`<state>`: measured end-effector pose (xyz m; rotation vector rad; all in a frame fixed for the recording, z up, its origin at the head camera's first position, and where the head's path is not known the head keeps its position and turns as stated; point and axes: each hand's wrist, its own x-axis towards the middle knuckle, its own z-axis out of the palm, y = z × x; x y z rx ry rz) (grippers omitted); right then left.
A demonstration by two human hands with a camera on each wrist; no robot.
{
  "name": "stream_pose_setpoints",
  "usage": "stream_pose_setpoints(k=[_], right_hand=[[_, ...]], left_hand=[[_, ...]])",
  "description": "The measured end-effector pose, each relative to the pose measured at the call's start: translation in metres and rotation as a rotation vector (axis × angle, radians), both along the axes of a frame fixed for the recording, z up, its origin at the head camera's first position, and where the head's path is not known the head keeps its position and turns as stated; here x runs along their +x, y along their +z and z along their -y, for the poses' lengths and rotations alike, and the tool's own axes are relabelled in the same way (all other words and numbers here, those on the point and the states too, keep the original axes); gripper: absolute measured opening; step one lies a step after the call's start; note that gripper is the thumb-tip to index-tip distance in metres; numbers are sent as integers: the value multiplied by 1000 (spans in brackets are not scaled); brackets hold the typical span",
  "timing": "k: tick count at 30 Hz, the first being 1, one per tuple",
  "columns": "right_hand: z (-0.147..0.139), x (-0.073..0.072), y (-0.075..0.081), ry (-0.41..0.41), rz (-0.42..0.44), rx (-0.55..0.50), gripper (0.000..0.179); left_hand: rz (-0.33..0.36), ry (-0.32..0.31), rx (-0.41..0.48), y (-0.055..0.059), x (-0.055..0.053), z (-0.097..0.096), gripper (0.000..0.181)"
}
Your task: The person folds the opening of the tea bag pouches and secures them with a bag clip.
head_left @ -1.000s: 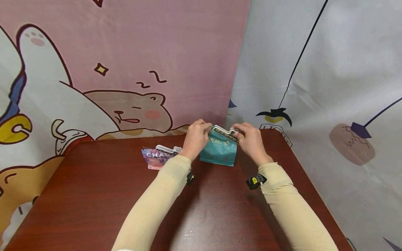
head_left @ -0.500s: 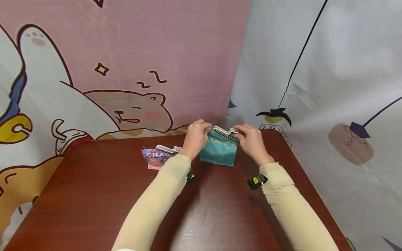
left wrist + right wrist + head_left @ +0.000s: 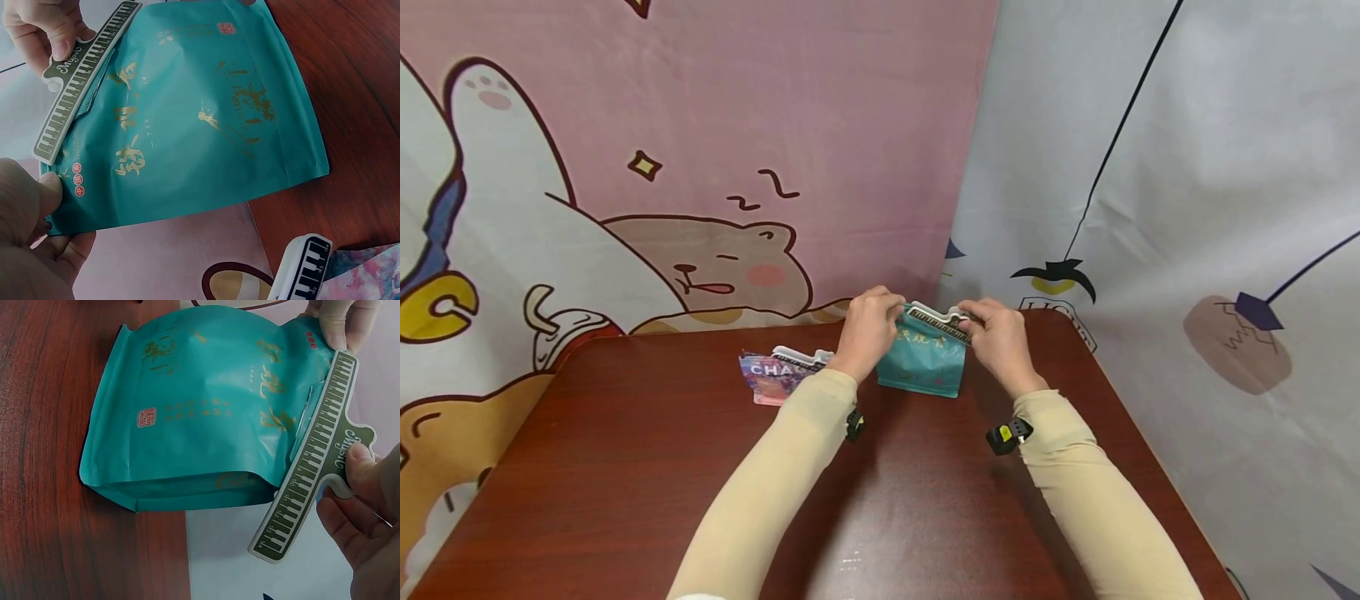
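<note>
A teal pouch (image 3: 921, 362) with gold lettering stands on the table between my hands. Across its top edge lies a long clip (image 3: 312, 456) with piano keys and the word "Music" printed on it. My right hand (image 3: 1000, 342) pinches the clip's handle between thumb and fingers. At the other top corner my left hand (image 3: 868, 332) pinches the pouch (image 3: 169, 119), close to the clip's end. In the right wrist view the clip's far end sticks out past the pouch's side. The pouch's back is hidden.
Left of the teal pouch, a smaller pink and purple pouch (image 3: 769, 385) carries a similar white piano-key clip (image 3: 801, 358); my left forearm partly covers it. The reddish-brown table (image 3: 647, 467) meets a printed cloth backdrop (image 3: 880, 150) behind and a grey one (image 3: 1225, 208) at right.
Almost nothing differs. My right hand and wrist shift very slightly, while the pouch, the clip and my left hand stay in place.
</note>
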<state>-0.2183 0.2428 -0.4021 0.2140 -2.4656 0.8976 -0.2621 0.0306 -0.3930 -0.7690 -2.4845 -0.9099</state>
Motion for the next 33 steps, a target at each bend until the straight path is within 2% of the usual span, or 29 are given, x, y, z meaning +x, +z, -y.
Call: stream_pose_setpoints(k=[9,16,22,33], right_hand=[[2,0,0,-18,-26,-2,17],[2,0,0,-25,-39,-20,17],[4,-1,0,-36,-41,-33,16],[11,-3,2,-43,-44,-62,15]], left_hand=[[-7,-3,0,1,-1,0,17],[27,4,22,0,-1,2,25],[31,17,44,0,-2,2,24],[87,32,83,3,1,2,22]])
